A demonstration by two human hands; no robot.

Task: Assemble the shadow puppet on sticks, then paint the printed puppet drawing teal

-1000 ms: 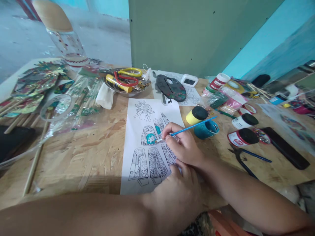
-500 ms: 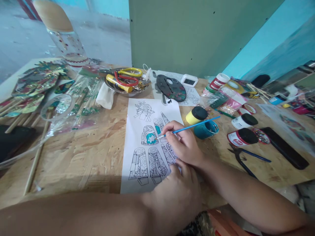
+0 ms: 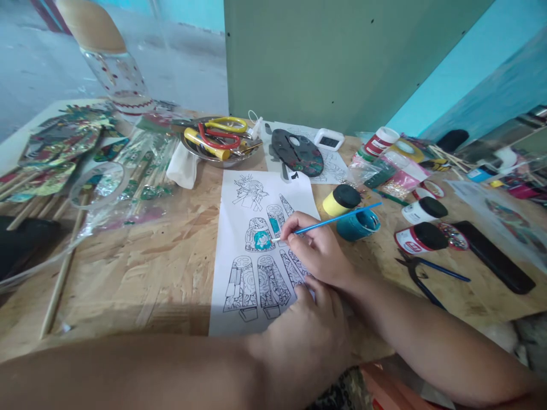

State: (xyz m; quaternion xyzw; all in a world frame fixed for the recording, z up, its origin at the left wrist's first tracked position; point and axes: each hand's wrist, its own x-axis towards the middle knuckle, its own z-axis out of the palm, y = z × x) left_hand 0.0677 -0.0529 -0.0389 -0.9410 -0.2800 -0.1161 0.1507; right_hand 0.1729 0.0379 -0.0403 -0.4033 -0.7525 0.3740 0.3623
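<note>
My right hand (image 3: 318,245) pinches a thin blue paintbrush (image 3: 337,218), its tip touching a printed line-art sheet (image 3: 233,228). The tip is at the edge of a teal-painted patch (image 3: 262,240) on one patterned figure piece; the piece beside it also has some teal. My left hand (image 3: 310,324) lies across the sheet's lower right, just below the right wrist. Its fingers are loosely bent and hold nothing visible; their tips are partly hidden. Right of the sheet stand an uncovered teal paint jar (image 3: 358,225) and a yellow paint jar (image 3: 342,199) with a black lid.
Behind the sheet are a metal bowl (image 3: 222,160) of scissors and tools, a dark palette (image 3: 298,152) and a white digital timer (image 3: 329,139). Lidded jars, pliers (image 3: 421,273) and a black case (image 3: 493,256) lie right. Bagged sticks (image 3: 143,165) and a tape roll (image 3: 98,185) sit left.
The fingers of my right hand and the paintbrush have shifted very slightly, with the brush tip still by the teal patch. My left hand has stayed in place.
</note>
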